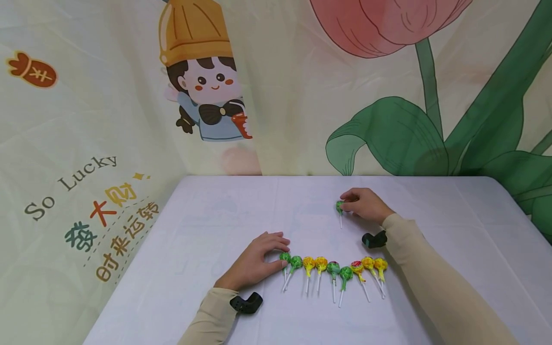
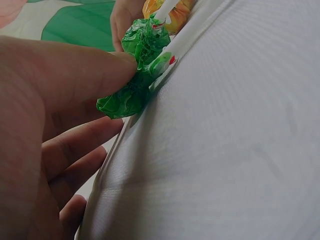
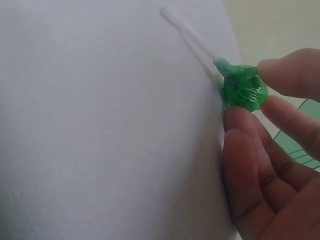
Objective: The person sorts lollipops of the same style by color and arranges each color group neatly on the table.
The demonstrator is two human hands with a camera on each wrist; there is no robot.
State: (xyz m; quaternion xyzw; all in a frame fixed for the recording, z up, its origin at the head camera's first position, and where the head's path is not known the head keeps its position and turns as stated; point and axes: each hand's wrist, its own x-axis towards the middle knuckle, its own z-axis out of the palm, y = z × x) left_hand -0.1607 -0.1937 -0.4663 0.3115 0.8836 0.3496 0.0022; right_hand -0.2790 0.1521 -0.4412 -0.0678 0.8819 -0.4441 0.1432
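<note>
A row of several wrapped lollipops (image 1: 333,267), green, yellow and one with red, lies on the white tablecloth (image 1: 207,225) with the sticks pointing toward me. My left hand (image 1: 276,253) rests flat at the row's left end. One fingertip (image 2: 112,65) touches the leftmost green lollipop (image 1: 284,257) (image 2: 131,90). Farther back, a single green lollipop (image 1: 339,207) (image 3: 243,87) lies apart from the row. My right hand (image 1: 348,203) pinches its head between thumb and fingertips (image 3: 287,72), and its white stick (image 3: 187,30) lies on the cloth.
A printed backdrop (image 1: 215,96) with a cartoon figure and a tulip hangs right behind the table's far edge and along the left side. Black wrist cameras (image 1: 246,303) sit on both sleeves. Bare cloth lies left, right and in front of the row.
</note>
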